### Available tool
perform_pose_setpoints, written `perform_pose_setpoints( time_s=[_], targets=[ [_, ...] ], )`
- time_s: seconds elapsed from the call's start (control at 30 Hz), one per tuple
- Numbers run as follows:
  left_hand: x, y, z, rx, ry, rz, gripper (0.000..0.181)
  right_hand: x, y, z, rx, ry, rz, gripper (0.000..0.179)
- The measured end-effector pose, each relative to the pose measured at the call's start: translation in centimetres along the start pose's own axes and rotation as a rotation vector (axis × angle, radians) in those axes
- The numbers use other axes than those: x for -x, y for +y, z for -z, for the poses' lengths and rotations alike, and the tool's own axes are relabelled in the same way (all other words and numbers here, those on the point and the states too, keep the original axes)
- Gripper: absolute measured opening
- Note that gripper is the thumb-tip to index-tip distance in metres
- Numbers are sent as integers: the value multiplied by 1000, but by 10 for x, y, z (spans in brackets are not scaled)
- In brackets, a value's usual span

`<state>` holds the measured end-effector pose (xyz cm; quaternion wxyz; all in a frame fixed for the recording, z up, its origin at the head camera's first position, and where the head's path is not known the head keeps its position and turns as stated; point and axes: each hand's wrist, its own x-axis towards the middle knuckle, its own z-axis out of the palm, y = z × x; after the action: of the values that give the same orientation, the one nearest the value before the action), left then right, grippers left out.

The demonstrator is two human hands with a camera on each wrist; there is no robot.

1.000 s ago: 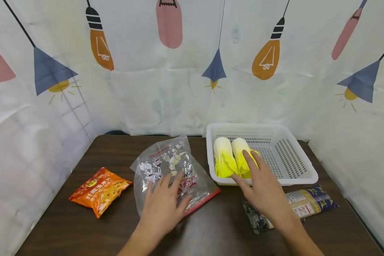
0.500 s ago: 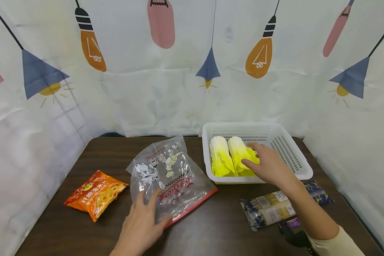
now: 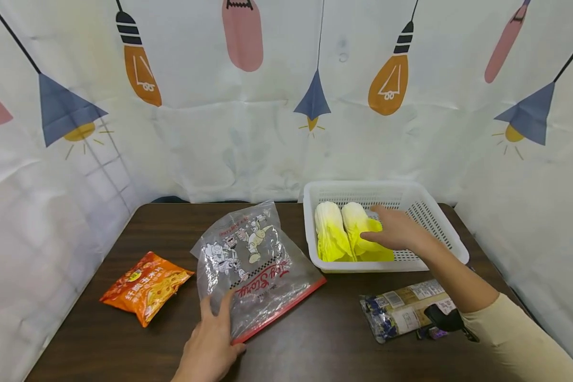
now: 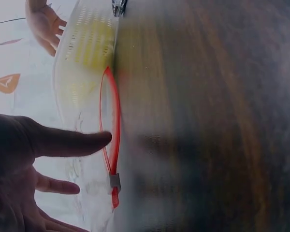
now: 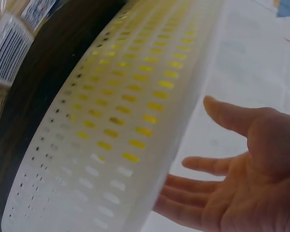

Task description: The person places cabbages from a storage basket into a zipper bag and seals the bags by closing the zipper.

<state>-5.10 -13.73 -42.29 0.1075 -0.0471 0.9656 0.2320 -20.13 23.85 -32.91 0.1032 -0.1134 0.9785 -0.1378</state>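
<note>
My left hand (image 3: pixel 209 345) is at the near left corner of a clear zip bag (image 3: pixel 262 286) with Toy Story print, which lies flat. In the left wrist view the thumb (image 4: pixel 94 142) reaches to the bag's red zip edge (image 4: pixel 117 121), which bows apart near a grey slider (image 4: pixel 114 181). The other fingers are spread. My right hand (image 3: pixel 398 229) hovers over a white plastic basket (image 3: pixel 344 268), thumb and fingers apart, holding nothing. Two napa cabbages (image 3: pixel 331 233), white at one end and yellow at the other, lie in its left part; the hand partly covers the right one.
An orange snack bag (image 3: pixel 148 289) lies on the left of the dark wooden table (image 3: pixel 324 350). A long printed packet (image 3: pixel 406 307) lies before the basket, partly under my right forearm, with a small purple packet (image 3: pixel 434 333) beside it. A printed curtain (image 3: pixel 267 138) hangs behind.
My right hand has moved up and right from the basket's front rim to over its inside. My left hand has drawn back from the bag's middle to its near left corner.
</note>
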Motion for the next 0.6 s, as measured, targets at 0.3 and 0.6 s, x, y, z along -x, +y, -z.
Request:
perform_pose_setpoints(
  time_s=[0.3,0.6],
  targets=[
    [0,-1,3,-2,-12,13,100,-20,2,-4,16,-140,-50,90],
    [1,-5,3,-8,45,-28,73,-27,-3,-11,1,-202,-94,95]
  ],
)
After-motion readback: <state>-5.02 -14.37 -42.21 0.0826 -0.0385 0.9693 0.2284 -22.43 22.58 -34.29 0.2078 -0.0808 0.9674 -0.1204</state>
